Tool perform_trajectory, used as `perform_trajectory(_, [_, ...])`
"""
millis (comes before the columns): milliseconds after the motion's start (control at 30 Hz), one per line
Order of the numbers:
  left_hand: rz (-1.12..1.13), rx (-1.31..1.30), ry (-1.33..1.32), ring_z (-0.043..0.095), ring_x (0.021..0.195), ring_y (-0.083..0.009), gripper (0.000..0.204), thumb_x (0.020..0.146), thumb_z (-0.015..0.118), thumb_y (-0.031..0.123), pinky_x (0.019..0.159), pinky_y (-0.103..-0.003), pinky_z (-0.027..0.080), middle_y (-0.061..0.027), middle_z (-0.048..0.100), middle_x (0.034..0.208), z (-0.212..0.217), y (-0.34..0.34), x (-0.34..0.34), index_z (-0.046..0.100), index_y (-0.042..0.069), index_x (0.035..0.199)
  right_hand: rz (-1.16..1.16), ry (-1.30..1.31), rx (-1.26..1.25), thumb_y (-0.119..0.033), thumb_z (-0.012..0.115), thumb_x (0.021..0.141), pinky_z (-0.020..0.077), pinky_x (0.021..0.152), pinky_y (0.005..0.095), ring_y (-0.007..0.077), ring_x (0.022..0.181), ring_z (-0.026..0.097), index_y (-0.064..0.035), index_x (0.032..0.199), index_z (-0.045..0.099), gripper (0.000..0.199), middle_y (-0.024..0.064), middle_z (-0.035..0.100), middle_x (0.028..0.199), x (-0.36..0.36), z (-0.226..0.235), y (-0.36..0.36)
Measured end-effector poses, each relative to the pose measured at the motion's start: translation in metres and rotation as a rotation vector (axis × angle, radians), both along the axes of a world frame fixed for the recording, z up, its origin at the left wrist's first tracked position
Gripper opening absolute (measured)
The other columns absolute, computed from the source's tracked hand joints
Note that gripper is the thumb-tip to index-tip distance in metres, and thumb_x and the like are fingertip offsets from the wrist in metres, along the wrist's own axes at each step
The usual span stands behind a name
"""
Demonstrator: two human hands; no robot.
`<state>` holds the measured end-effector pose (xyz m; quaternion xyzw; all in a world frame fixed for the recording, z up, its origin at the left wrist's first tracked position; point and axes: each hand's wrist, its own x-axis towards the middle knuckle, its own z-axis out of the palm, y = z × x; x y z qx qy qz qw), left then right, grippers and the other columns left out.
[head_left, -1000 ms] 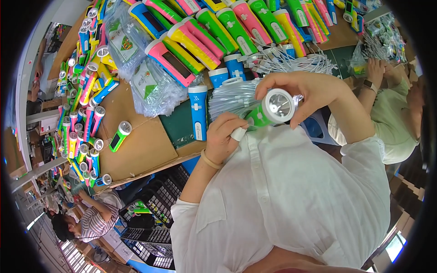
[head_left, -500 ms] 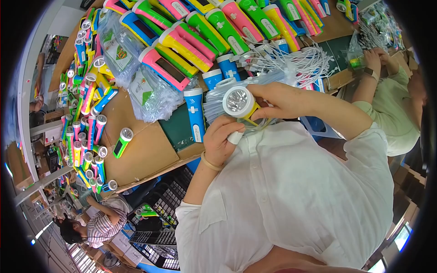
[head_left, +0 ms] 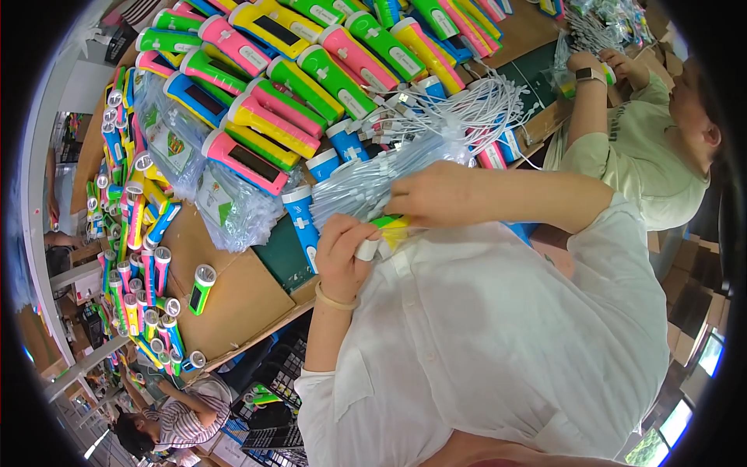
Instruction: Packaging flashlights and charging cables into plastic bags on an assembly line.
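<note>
Close to the chest: both hands meet over the front of a white shirt [head_left: 498, 327], just above the near edge of the surface [head_left: 233, 300].
Left hand: the left hand [head_left: 344, 253] has its grip curled shut around the white end of a green and yellow flashlight [head_left: 387, 231], thumb and fingers wrapped so the body cannot turn.
Right hand: the right hand [head_left: 436, 194] reaches across from the right; its grip is closed over the other end of the same flashlight, which hides the lens end from view.
Flashlight position: held between the two hands, off the surface, lying roughly level, likely so each end can be worked while the other is steadied.
Cable bundle: a thick bundle of clear bags with white cables [head_left: 366, 183] lies just beyond the hands, touching or nearly touching the right hand, within easy reach.
Loose cables: white cables [head_left: 467, 109] fan out behind the bundle.
Flashlight rows: many pink, green, yellow and blue flashlights [head_left: 296, 86] lie side by side in rows across the far part of the surface, sorted flat so none roll.
Left edge: more flashlights [head_left: 136, 257] stand lens up in a tight column; one green flashlight [head_left: 201, 288] lies alone on brown cardboard.
Plastic bags: clear bags [head_left: 233, 206] sit heaped between the rows and the cardboard.
Other people: a person in a pale green shirt [head_left: 622, 156] works at the far right; another in a striped top [head_left: 187, 420] sits low at the left.
</note>
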<state>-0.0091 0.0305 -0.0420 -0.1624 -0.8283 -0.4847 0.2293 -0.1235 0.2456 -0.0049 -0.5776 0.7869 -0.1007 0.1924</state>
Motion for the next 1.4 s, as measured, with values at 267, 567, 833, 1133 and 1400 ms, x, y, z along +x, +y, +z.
perform_trajectory(267, [0.024, 0.046, -0.005, 0.059, 0.078, -0.0278, 0.018, 0.078, 0.077, 0.001, 0.068, -0.035, 0.049, -0.0113, 0.06, 0.09, -0.007, -0.003, 0.012, 0.068, 0.002, 0.094, -0.615, 0.081, -0.025, -0.016, 0.074, 0.082, 0.0542, 0.077, 0.0422, 0.0301, 0.09, 0.068, -0.0062, 0.091, 0.072, 0.013, 0.0097, 0.067, 0.095, -0.057, -0.001, 0.077])
perform_trajectory(567, [-0.013, 0.047, 0.002, 0.059, 0.079, -0.0284, 0.023, 0.078, 0.078, 0.001, 0.067, -0.036, 0.049, -0.0117, 0.061, 0.092, -0.009, -0.007, 0.015, 0.066, 0.004, 0.097, -0.842, -0.608, -0.432, -0.018, 0.064, 0.1, 0.0445, 0.06, 0.0235, 0.0086, 0.07, 0.058, -0.0062, 0.1, 0.066, 0.013, 0.0017, 0.067, 0.087, -0.087, -0.015, 0.116])
perform_trajectory(833, [-0.002, 0.0, -0.014, 0.06, 0.083, -0.03, 0.024, 0.077, 0.077, 0.001, 0.073, -0.038, 0.05, -0.0116, 0.061, 0.095, -0.014, -0.006, 0.019, 0.065, 0.004, 0.098, -0.717, -0.572, -1.03, -0.024, 0.046, 0.108, 0.0224, 0.054, 0.0228, 0.0064, 0.06, 0.029, -0.0108, 0.081, 0.046, 0.03, -0.0039, 0.035, 0.069, -0.081, 0.053, 0.12])
perform_trajectory(1133, [0.003, 0.026, -0.032, 0.061, 0.085, -0.0296, 0.024, 0.077, 0.077, 0.0, 0.073, -0.038, 0.05, -0.0111, 0.062, 0.096, -0.011, -0.004, 0.018, 0.065, 0.004, 0.097, -0.283, -0.99, -1.251, -0.031, 0.049, 0.104, 0.0258, 0.055, 0.0232, 0.0068, 0.061, 0.03, -0.0156, 0.078, 0.039, 0.031, -0.0051, 0.039, 0.065, -0.07, 0.091, 0.093])
perform_trajectory(1400, [0.011, 0.038, -0.02, 0.061, 0.086, -0.0298, 0.025, 0.077, 0.078, 0.0, 0.075, -0.038, 0.05, -0.0108, 0.062, 0.096, -0.011, -0.003, 0.018, 0.065, 0.006, 0.097, -0.42, -1.224, -1.067, -0.026, 0.057, 0.1, 0.0262, 0.051, 0.0233, 0.008, 0.059, 0.034, -0.0115, 0.074, 0.041, 0.034, -0.0012, 0.043, 0.063, -0.036, 0.035, 0.049])
